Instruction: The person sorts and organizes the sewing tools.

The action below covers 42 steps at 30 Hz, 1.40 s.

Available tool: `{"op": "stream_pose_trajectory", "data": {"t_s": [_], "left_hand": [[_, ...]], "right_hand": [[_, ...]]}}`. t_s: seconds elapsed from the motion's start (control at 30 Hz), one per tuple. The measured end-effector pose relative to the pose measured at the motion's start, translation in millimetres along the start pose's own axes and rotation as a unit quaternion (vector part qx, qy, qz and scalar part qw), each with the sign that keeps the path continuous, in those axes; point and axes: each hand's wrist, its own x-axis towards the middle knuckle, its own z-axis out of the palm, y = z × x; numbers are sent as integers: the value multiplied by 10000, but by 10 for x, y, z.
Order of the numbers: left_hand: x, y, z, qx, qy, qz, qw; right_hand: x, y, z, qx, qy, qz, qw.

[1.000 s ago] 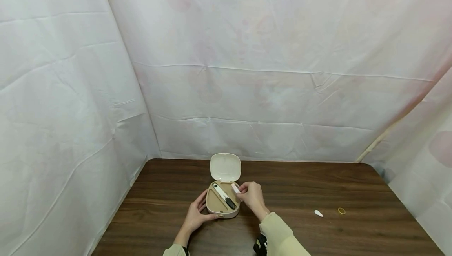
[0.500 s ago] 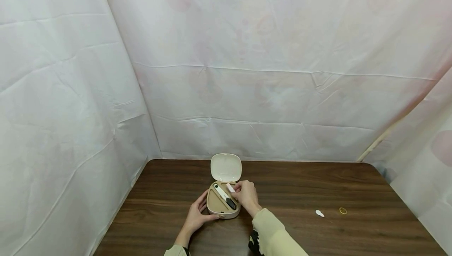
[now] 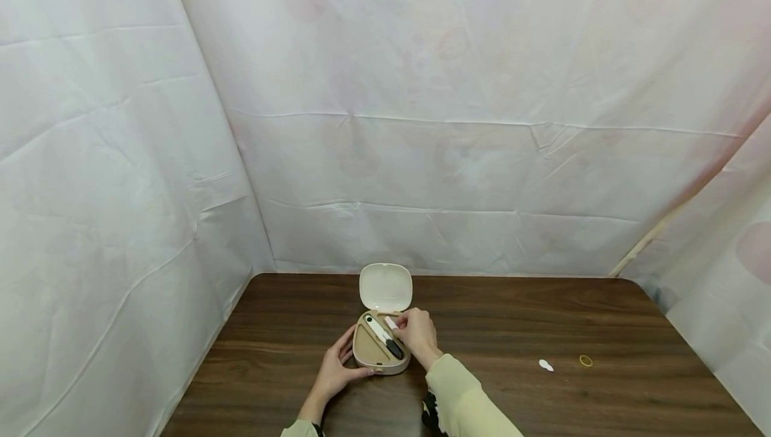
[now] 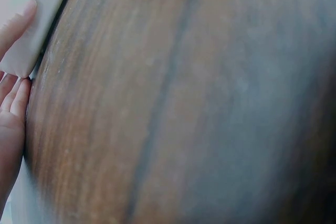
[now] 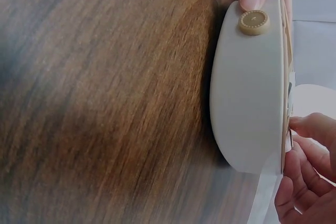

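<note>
A small white case (image 3: 369,351) with a beige inside stands on the table, its lid (image 3: 385,286) tipped back. In it lies a slim white tool with a black end (image 3: 379,335). My left hand (image 3: 333,374) holds the case at its left side, thumb at the front. The right wrist view shows that thumb beside a round beige button (image 5: 254,22) on the white wall. Over the case's right part, my right hand (image 3: 418,335) pinches a small pale stick (image 3: 391,322). Its lower end is hidden by the fingers.
A small white flat piece (image 3: 545,365) and a yellow ring (image 3: 585,361) lie to the right on the dark wooden table (image 3: 494,330). White sheeting (image 3: 421,156) hangs behind the table and along both sides.
My right hand has shifted left with the pale stick, from the case's right edge to further over its inside. The left hand keeps its hold on the case.
</note>
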Motion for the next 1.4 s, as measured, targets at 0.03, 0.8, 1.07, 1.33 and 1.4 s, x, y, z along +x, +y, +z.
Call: {"op": "stream_pose_trajectory", "data": {"t_s": [0.03,0.8,1.07,1.33,1.4], "left_hand": [[-1,-2,0,-8,-1,-1,10000],[62,-350,-51,117,133,78,9998],[64,-334,-54,144,156,92,9997],[74,-340,-65,122,173,-86,9997],[76,-337,-68,123,157,-55,9998]], "right_hand": [[-4,1,1,4,0,-13,10000],[-202,95,-271,729,381,-728,9939],[-310,213,-441,746,432,-738,9935],[-409,354,-621,793,639,-634,9928],[-433,391,-659,833,652,-554,9928]]}}
